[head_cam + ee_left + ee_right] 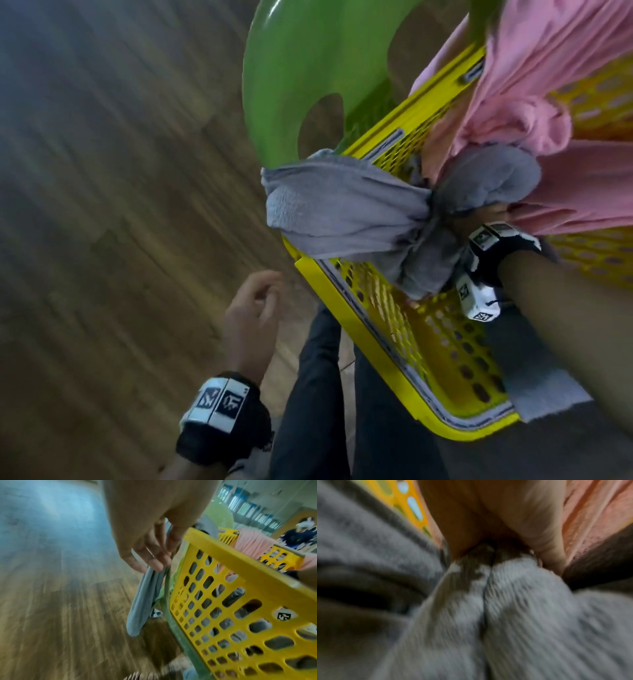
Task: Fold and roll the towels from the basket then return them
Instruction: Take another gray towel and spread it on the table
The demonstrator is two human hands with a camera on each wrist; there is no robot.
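While our right hand (479,219) bunches the grey towel (342,209) at the yellow basket (346,308) rim, 3 o'clock, lift straight; left hand (251,308) at 7 hangs loosely curled, empty.

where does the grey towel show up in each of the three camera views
Head: the grey towel sits centre-right, bunched in the right hand and draped over the basket rim.
Left wrist: it hangs centre frame, outside the basket's corner, below the left hand.
Right wrist: it fills the lower frame, blurred.
Shared landmark: the yellow basket.
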